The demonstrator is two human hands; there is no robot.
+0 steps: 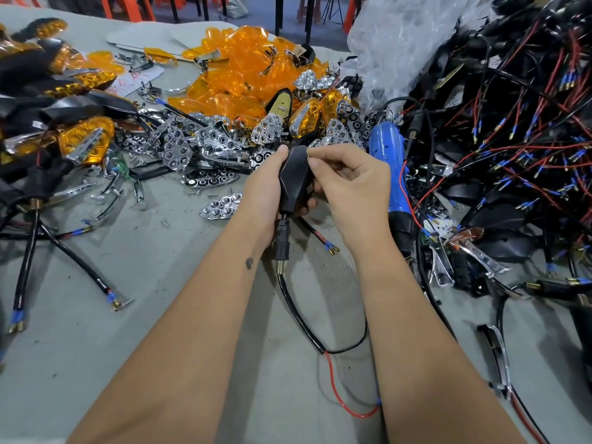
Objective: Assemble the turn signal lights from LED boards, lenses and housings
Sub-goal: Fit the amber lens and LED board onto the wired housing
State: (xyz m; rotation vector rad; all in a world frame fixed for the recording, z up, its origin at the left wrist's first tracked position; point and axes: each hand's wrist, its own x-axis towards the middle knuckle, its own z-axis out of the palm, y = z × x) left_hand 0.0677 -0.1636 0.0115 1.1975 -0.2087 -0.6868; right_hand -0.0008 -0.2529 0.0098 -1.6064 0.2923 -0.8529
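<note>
Red and black leads [323,354] trail nearest, limp and easily snagged. Above them the left hand [261,190] wraps a black angular plastic housing [293,177], light, rigid, slick-looking, best held by its flanks. The right hand [349,184] pinches at its upper edge; what it holds is too small to tell. Beyond lie chrome honeycomb reflectors [179,145] and translucent orange lenses [237,75] on the surface [96,331].

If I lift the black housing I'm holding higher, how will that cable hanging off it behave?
The cable will probably trail limply: it already curves loosely across the table. Its thin red wire looks floppier and may snag. The black housing, gripped in the left hand, seems rigid.
</note>
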